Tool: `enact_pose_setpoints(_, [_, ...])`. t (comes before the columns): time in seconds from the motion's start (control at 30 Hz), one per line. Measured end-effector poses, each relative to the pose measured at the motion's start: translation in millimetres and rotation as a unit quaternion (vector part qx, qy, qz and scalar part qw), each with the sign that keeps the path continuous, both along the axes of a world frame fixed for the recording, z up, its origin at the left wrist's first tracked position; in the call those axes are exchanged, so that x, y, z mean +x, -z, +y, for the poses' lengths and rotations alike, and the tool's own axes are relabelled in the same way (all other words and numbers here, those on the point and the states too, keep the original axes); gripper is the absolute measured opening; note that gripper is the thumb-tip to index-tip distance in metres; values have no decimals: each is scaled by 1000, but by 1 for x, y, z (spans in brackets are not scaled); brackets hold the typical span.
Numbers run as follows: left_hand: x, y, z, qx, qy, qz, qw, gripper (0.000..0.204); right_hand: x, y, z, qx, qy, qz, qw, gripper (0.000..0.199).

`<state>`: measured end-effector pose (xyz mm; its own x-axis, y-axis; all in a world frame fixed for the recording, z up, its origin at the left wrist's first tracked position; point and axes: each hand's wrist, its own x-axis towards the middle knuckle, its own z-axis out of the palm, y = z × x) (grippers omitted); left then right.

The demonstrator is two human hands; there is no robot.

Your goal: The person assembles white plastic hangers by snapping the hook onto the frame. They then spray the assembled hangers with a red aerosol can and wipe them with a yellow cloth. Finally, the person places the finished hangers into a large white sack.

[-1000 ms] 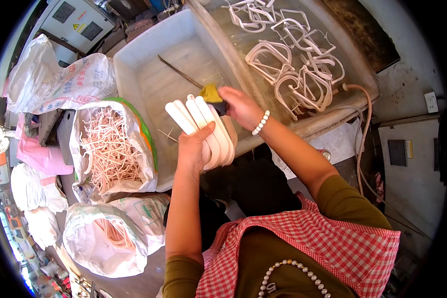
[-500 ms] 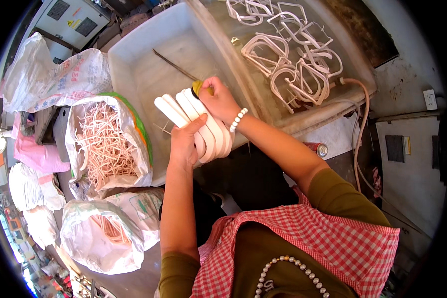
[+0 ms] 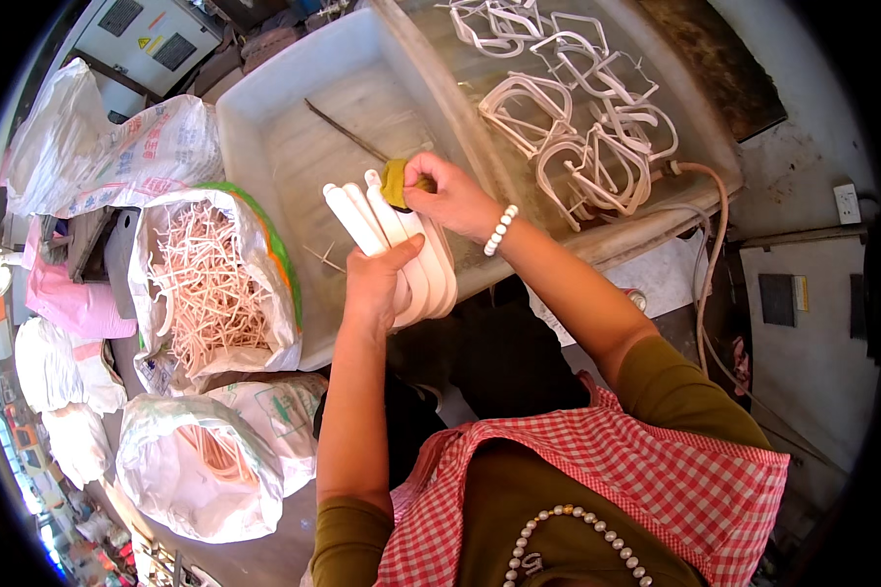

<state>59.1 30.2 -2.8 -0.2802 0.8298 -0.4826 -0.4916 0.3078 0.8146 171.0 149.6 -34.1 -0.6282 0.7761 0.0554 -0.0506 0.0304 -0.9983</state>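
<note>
My left hand (image 3: 374,282) is closed around a fanned stack of flat, pale U-shaped plastic pieces (image 3: 431,279), its thumb lying across them. The rounded ends of the pieces point up and away from me. At the far ends, my right hand (image 3: 450,200) pinches a small yellow-and-dark object (image 3: 394,178) that looks like a folded cloth or pad. It is close against the tip of one piece; whether it touches cannot be made out. Both hands are over the near side of a pale plastic tub (image 3: 250,103).
A thin dark rod (image 3: 343,127) and a small pale sprue (image 3: 323,256) lie in the tub. To its right, a second basin (image 3: 489,157) holds several tangled pale frames (image 3: 597,147) in water, with a hose (image 3: 722,196) over its edge. Left stands a sack of pinkish sprues (image 3: 210,284), nearer another white sack (image 3: 196,489).
My right hand has drawn slightly right, and more of the yellow object shows. The stack and my left hand have shifted a little right, with the stack's tips spread differently.
</note>
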Motion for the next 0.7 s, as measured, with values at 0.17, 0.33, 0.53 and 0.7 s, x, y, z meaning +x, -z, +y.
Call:
enact_pose_setpoints(0.17, [0, -10, -4, -4, 7, -18, 1000, 40, 0, -8, 9, -127, -95, 60, 986, 14])
enact_pose_setpoints(0.33, [-2, -11, -5, -3, 16, -32, 999, 39, 2, -6, 11, -170, -111, 70, 977, 16])
enact_pose_setpoints(0.53, [2, 3, -3, 15, 20, -75, 997, 39, -16, -3, -6, -37, 34, -11, 999, 19])
enact_pose_setpoints(0.7, [-2, 1, -5, 4, 39, -59, 997, 40, 8, 4, 5, -129, -106, 76, 983, 19])
